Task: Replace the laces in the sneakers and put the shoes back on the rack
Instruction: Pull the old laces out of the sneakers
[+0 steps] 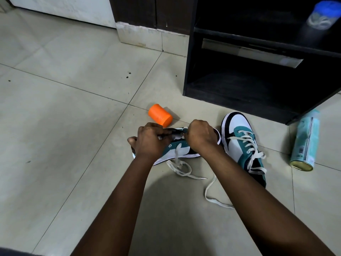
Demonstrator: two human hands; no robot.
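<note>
Here, left of the laced sneaker (241, 145), both hands work the tipped sneaker (177, 150): left hand (147, 141) curls around its collar, right hand (201, 135) pinches the lace (179, 163). Trailing slack may snag, pulling eyelets uneven.

Both sneakers (241, 143) are teal, white and black with off-white laces (180, 164). The lying cylinder (160, 115) is orange; the spray can (305, 143) pale turquoise.

To your far right lies a teal spray can (305, 143) on the tiled floor (55, 108). An orange cylinder (160, 115) lies on its side, centre.
</note>
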